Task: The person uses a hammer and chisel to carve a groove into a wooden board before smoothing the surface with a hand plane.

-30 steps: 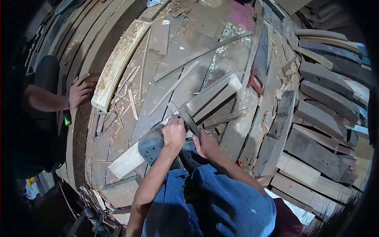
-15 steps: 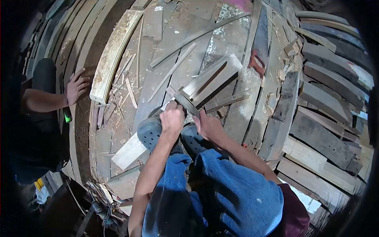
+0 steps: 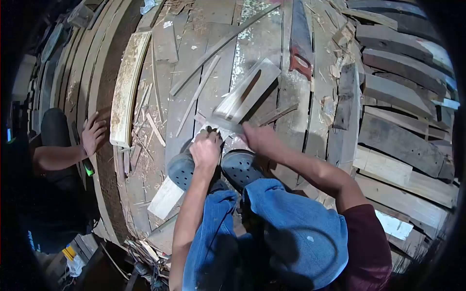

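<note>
A pale board (image 3: 252,99) with a long dark slot lies slanting ahead of my feet. Across its near end sits a flat, bar-like tool (image 3: 227,125), blurred, its exact kind unclear. My left hand (image 3: 206,149) is closed at the tool's left end, knuckles up. At the other end my right hand (image 3: 262,138) grips it, with most fingers hidden. My feet, in dark clogs (image 3: 241,167) with holes, are close to both hands. Another pale piece of wood (image 3: 166,198) sticks out by the left clog.
A handsaw (image 3: 301,53) with a red handle lies ahead right. Thin wood strips (image 3: 199,94) and shavings litter the planks. A thick pale beam (image 3: 130,89) lies left. Another person's hand (image 3: 93,133) rests beside it. Stacked lumber (image 3: 400,140) fills the right side.
The bar-like tool and both hands have shifted slightly over the board's near end, and my right elbow has swung outward. The view has tilted a little.
</note>
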### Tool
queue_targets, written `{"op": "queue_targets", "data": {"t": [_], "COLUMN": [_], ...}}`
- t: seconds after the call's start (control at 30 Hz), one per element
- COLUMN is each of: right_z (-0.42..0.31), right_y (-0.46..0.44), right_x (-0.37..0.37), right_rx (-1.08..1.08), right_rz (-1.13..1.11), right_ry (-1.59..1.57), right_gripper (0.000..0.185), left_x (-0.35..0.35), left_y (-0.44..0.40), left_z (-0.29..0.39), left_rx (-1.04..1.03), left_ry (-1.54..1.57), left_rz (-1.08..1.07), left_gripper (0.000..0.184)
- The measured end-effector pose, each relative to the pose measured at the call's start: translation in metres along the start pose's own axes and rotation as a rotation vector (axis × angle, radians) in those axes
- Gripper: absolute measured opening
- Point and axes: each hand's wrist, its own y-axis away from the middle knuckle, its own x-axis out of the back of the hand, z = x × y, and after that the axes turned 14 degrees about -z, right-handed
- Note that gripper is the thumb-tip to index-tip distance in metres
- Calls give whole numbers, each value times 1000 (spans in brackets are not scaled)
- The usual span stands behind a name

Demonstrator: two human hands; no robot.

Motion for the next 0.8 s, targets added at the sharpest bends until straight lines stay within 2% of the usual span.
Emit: {"op": "queue_targets", "data": {"t": [0.03,0.07,0.17,0.2,0.23,0.3,0.4,0.5,0.63,0.73,0.8], "right_z": [10,11,0,0,-11,1,21,17,-12,-13,-23], "right_y": [-13,-21,-24,-16,-5,-3,-23,-17,12,1,-5], "right_x": [11,31,24,6,1,11,40,18,-17,-24,-20], "right_rx": [-23,-138,-208,-97,-21,36,-214,-279,-49,-36,-34], "right_rz": [33,72,265,103,27,18,170,242,18,71,80], "right_ry": [-5,-27,-61,-111,8,52,-117,-192,-98,-127,-155], "right_gripper": [36,35,34,33,34,36,37,38,35,35,36], "left_x": [1,1,-6,-9,-8,-8,-4,-13,4,13,10], "left_y": [-2,-2,-1,0,0,-1,-1,3,13,9,7], "left_z": [2,3,-2,-5,-6,-5,-1,-4,2,8,2], "left_rx": [9,19,26,5,-19,-63,-8,13,107,124,64], "left_ry": [5,8,-8,-9,-10,2,-30,-69,-119,-11,45], "left_rz": [13,19,16,27,32,90,46,41,-120,-56,35], "left_gripper": [14,14,13,14,14,12,15,17,14,13,13]}}
